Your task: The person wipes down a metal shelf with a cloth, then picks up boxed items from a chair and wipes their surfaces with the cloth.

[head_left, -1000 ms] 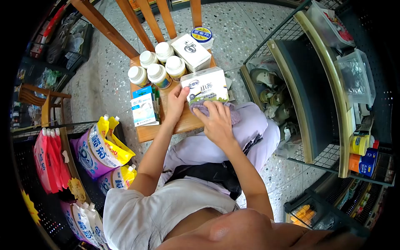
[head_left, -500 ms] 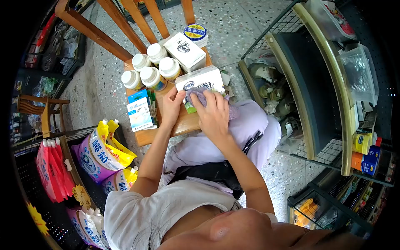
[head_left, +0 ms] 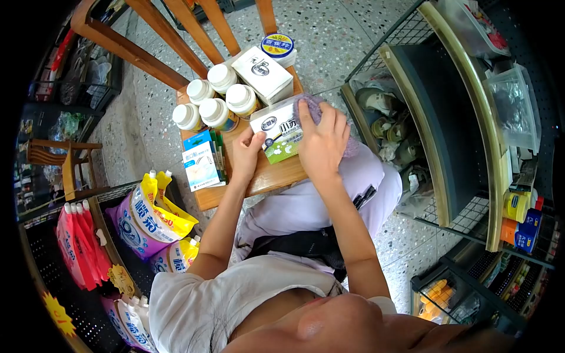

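Note:
A white and green box of baking soda (head_left: 276, 136) stands tilted over the wooden chair seat (head_left: 268, 177), its printed front facing me. My left hand (head_left: 246, 156) grips the box's left edge, thumb in front and the other fingers mostly hidden. With my right hand (head_left: 325, 138) I press a fuzzy purple cloth (head_left: 351, 144) to the box's right end, fingers bent over it. Beyond the box lies another white carton (head_left: 262, 75). Several white-capped bottles (head_left: 215, 113) cluster to the left, and flat blue and white packets (head_left: 201, 163) stand nearer my left wrist.
A round blue and yellow tin (head_left: 278, 45) sits at the seat's back corner by the wooden slats (head_left: 170, 41). Shelving (head_left: 438, 135) runs along the right. Detergent bags (head_left: 150, 217) and pink pouches (head_left: 80, 247) fill a rack at the left. My lap (head_left: 294, 220) borders the seat.
My right hand has slid the cloth rightward from the box's front to its right end, uncovering the printed front. My left hand keeps its hold on the left edge.

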Tool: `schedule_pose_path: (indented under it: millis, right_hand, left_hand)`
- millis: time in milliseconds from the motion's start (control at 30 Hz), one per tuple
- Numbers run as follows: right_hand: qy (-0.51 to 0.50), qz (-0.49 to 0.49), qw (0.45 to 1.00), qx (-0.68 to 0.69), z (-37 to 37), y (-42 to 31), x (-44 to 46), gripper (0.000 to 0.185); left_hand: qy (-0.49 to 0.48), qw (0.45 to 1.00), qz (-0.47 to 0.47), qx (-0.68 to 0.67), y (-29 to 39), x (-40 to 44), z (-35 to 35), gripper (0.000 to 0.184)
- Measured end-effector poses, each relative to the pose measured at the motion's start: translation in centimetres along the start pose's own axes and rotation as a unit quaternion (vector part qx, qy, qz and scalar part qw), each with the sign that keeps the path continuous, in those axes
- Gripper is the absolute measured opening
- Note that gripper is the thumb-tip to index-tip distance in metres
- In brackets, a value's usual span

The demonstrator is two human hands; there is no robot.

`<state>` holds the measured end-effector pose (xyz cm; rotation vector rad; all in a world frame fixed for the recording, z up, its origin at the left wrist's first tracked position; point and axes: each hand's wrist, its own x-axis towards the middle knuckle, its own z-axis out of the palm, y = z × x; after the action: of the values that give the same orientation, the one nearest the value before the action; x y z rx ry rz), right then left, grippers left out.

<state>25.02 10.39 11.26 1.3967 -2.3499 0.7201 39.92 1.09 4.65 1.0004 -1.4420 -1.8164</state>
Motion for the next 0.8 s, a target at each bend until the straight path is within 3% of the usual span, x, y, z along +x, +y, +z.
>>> schedule_pose_path:
  millis: [267,467,800]
  right_hand:
    - [0.006,0.075,0.997,0.005,0.2,0.0,0.1,0.041]
    - [-0.021,0.005,0.999,0.03,-0.4,1.2,-0.2,0.041]
    - [-0.055,-0.019,0.996,0.066,-0.9,0.8,-3.8,0.044]
  left_hand:
    - [0.007,1.0,0.004,-0.021,-0.2,0.2,0.1,0.041]
    - [0.014,1.0,-0.01,0.004,0.6,-0.2,0.5,0.04]
    - [0.03,1.0,-0.006,-0.001,0.1,-0.1,0.6,0.039]
